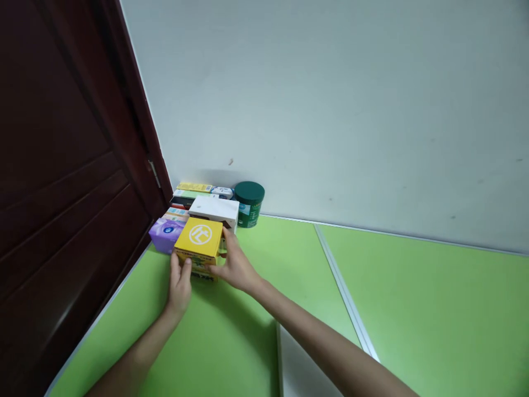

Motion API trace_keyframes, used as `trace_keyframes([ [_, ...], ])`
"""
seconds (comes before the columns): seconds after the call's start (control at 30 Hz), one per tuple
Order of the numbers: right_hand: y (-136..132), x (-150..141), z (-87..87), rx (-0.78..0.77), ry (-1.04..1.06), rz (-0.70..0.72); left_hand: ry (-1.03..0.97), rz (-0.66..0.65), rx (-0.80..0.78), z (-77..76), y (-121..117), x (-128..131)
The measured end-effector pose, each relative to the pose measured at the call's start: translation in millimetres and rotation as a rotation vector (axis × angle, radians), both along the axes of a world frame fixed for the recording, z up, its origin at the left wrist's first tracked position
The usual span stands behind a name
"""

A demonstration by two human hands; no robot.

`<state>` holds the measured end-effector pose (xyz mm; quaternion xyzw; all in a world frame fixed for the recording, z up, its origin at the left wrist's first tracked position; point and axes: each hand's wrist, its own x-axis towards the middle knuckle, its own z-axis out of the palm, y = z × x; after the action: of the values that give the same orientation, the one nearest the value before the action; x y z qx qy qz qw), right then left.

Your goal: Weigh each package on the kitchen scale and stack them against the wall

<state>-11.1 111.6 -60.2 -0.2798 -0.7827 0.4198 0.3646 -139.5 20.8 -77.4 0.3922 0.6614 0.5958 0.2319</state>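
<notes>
- At eight o'clock from center, left hand (180,286) and right hand (236,266) clamp fingers on a yellow box (199,242).
- Two o'clock from it, a green tub (249,203) stands.

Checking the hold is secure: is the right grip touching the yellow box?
Touching: the head view shows the right grip with its thumb against the front of the yellow box.

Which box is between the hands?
The yellow box with a white circular emblem on top; the purple box is at its left, the white-topped box behind.
</notes>
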Motion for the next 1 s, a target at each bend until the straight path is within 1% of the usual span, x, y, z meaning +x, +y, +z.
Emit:
trace_keyframes([
  [0.07, 0, -2, -6.9, 0.014, -0.002, -0.045, 0.074, 0.025, 0.021, -8.1, 6, 0],
  [0.13, -2, -2, -12.8, 0.015, -0.011, -0.064, 0.141, 0.021, 0.041, -17.0, 13, 1],
  [0.23, -3, -5, -20.1, -0.002, -0.019, -0.089, 0.141, 0.012, 0.017, -25.3, 26, 3],
  [0.3, -4, -9, -23.5, -0.007, -0.007, -0.113, 0.092, 0.018, 0.017, -25.6, 33, 3],
  [0.4, -3, -13, -25.9, -0.006, 0.012, -0.139, 0.052, 0.025, 0.041, -21.8, 40, 2],
  [0.53, -1, -16, -26.4, -0.009, 0.003, -0.154, 0.069, 0.044, 0.016, -18.0, 44, -1],
  [0.63, 1, -16, -25.7, -0.035, -0.026, -0.166, 0.119, 0.059, -0.023, -16.6, 45, -3],
  [0.73, 0, -5, -21.7, -0.101, -0.1, -0.166, 0.197, 0.1, -0.045, -16.6, 32, 0],
  [0.8, -8, 15, -16.5, -0.122, -0.17, -0.157, 0.273, 0.116, -0.009, -18.8, 13, 9],
  [0.83, -14, 28, -13.4, -0.117, -0.201, -0.146, 0.324, 0.1, 0.024, -20.8, 1, 15],
  [0.9, -32, 61, -7.5, -0.097, -0.247, -0.115, 0.446, 0.018, 0.079, -25.6, -26, 30],
  [1.0, -66, 113, -1.7, -0.122, -0.265, -0.111, 0.601, -0.173, 0.085, -31.4, -59, 54],
])
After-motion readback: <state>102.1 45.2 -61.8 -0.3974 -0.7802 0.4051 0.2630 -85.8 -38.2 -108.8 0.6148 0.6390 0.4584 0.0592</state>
